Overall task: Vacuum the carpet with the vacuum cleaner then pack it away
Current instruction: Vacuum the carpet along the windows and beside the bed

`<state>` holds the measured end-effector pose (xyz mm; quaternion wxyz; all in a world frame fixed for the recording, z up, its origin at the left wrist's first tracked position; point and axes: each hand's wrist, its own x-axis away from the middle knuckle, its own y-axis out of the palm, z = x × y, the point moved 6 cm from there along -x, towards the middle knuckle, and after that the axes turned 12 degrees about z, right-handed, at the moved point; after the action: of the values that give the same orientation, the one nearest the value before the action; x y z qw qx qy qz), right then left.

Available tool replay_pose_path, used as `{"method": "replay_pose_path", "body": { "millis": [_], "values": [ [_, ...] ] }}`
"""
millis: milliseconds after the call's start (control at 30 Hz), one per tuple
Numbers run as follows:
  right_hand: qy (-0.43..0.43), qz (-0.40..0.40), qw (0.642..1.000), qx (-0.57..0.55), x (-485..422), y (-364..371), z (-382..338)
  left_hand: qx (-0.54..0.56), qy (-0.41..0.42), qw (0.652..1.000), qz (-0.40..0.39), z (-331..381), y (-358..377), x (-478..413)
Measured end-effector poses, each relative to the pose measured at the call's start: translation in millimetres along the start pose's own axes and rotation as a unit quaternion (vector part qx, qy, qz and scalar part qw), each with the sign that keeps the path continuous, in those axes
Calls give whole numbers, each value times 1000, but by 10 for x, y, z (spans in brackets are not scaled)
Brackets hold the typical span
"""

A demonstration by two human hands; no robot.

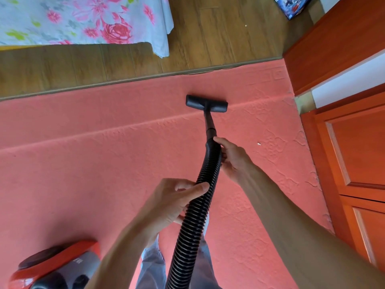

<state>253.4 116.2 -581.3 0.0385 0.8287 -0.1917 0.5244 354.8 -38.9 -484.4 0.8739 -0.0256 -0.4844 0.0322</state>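
Hose (193, 215) gripped between left hand (175, 203), right hand (233, 159); nozzle (206, 103) ahead.

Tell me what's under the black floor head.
The floor head rests on the pink carpet. The patch directly beneath it is covered, so any dirt there cannot be seen.

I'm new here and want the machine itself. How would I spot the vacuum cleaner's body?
Start with the pink carpet covering most of the floor. At the bottom left of view, left of the person's trouser legs, sits the vacuum cleaner body. It is a glossy red and grey shell, unlike the ribbed black hose nearby.
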Motion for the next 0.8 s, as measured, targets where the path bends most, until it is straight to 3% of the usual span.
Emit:
{"method": "replay_pose_path", "body": {
  "millis": [233, 467, 700, 800],
  "values": [
    [-48, 38, 997, 54, -79, 247, -163, 7, -1, 998, 67, 40, -46, -153],
    [-25, 28, 998, 42, 75, 49, -14, -29, 3, 997, -74, 70, -211, -15],
    [-30, 48, 998, -27, 165, 73, 67, -20, 7, 998, -64, 45, -178, 15],
    [-19, 47, 995, -81, 232, -8, 80, -28, 26, 995, -95, 101, -144, 44]
  ]
}}
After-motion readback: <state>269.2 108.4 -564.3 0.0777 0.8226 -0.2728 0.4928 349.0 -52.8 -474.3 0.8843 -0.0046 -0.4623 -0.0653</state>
